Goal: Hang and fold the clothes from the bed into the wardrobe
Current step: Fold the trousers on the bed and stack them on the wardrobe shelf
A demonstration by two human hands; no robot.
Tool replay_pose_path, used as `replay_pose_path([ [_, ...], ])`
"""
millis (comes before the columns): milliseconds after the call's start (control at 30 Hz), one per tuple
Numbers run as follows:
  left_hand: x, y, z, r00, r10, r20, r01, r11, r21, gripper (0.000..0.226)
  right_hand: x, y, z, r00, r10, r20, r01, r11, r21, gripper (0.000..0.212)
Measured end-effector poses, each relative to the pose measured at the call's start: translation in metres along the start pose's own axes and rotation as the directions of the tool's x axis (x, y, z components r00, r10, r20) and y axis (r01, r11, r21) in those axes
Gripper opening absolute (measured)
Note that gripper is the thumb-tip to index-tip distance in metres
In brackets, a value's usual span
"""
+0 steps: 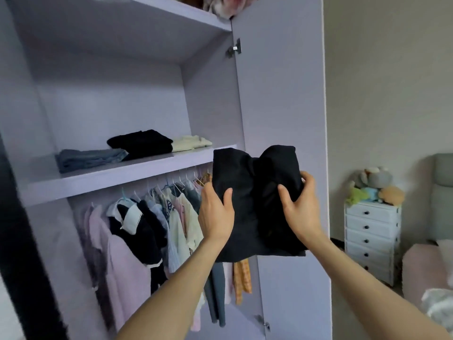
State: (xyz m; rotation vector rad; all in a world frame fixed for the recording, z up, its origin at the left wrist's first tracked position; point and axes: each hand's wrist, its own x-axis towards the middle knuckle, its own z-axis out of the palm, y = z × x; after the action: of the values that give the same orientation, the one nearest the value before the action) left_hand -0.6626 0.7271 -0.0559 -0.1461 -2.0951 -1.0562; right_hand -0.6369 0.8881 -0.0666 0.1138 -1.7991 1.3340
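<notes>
Holding folded black garment [255, 204] raised before lilac wardrobe [282, 99], just right of shelf [122, 177]; left hand [215, 214] and right hand [301, 209] gripping it, thumbs on top. Shelf carrying folded grey jeans [90, 158], black stack [142, 144], cream top [191, 142]. Hanging clothes [152, 224] filling rail below. White drawer chest [372, 241] standing right.

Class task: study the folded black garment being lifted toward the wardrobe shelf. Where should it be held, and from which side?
Grip the folded black garment at its two side edges, from below and behind, as the left hand and right hand do: thumbs on top, fingers beneath. It is a soft, flat bundle, so support on both sides probably keeps the folds together.
</notes>
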Motion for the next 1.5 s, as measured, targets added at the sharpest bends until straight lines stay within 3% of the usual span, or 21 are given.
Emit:
replay_pose_path([
  [300,0.154,-0.031,0.013,0.985,0.065,-0.162,-0.077,0.995,-0.070,0.033,0.141,0.026,0.098,0.993,-0.011,0.115,-0.020,0.965,0.262,0.041],
  [500,0.237,-0.074,0.005,0.973,0.065,-0.221,-0.097,0.986,-0.135,0.028,0.195,0.044,0.182,0.991,-0.093,0.100,0.043,0.910,0.412,0.038],
  [600,0.298,-0.102,0.000,0.968,0.055,-0.245,-0.088,0.988,-0.125,0.018,0.234,0.043,0.240,0.982,-0.156,0.109,0.094,0.895,0.436,0.041],
  [833,0.467,-0.175,-0.031,0.931,0.055,-0.362,-0.103,0.988,-0.114,0.022,0.357,0.008,0.413,0.935,-0.306,0.177,0.173,0.833,0.526,0.043],
  [967,0.553,-0.224,-0.047,0.900,-0.002,-0.435,-0.019,0.999,-0.044,0.032,0.413,-0.006,0.519,0.897,-0.350,0.269,0.159,0.825,0.542,0.040],
  [1100,0.618,-0.287,-0.055,0.883,-0.115,-0.455,0.155,0.987,0.051,0.041,0.454,-0.006,0.621,0.858,-0.333,0.391,0.105,0.859,0.502,0.042],
  [1133,0.629,-0.303,-0.054,0.890,-0.157,-0.429,0.209,0.975,0.075,0.047,0.461,-0.002,0.642,0.838,-0.322,0.440,0.082,0.872,0.482,0.044],
  [1200,0.648,-0.336,-0.054,0.920,-0.213,-0.330,0.312,0.905,0.287,0.067,0.469,0.009,0.681,0.786,-0.321,0.529,0.124,0.919,0.374,0.054],
  [1267,0.655,-0.363,-0.048,0.943,-0.268,-0.197,0.332,0.741,0.584,0.075,0.468,0.032,0.710,0.691,-0.342,0.637,0.357,0.928,0.111,0.061],
  [1300,0.657,-0.372,-0.041,0.947,-0.308,-0.095,0.291,0.688,0.664,0.070,0.464,0.041,0.717,0.631,-0.345,0.694,0.494,0.869,-0.017,0.058],
  [1400,0.652,-0.386,-0.023,0.899,-0.415,0.140,0.178,0.639,0.748,0.062,0.451,0.067,0.720,0.449,-0.314,0.837,0.677,0.730,-0.089,0.048],
  [1500,0.640,-0.379,-0.022,0.859,-0.500,0.107,0.210,0.536,0.817,0.063,0.451,0.085,0.706,0.372,-0.203,0.906,0.679,0.725,-0.116,0.058],
])
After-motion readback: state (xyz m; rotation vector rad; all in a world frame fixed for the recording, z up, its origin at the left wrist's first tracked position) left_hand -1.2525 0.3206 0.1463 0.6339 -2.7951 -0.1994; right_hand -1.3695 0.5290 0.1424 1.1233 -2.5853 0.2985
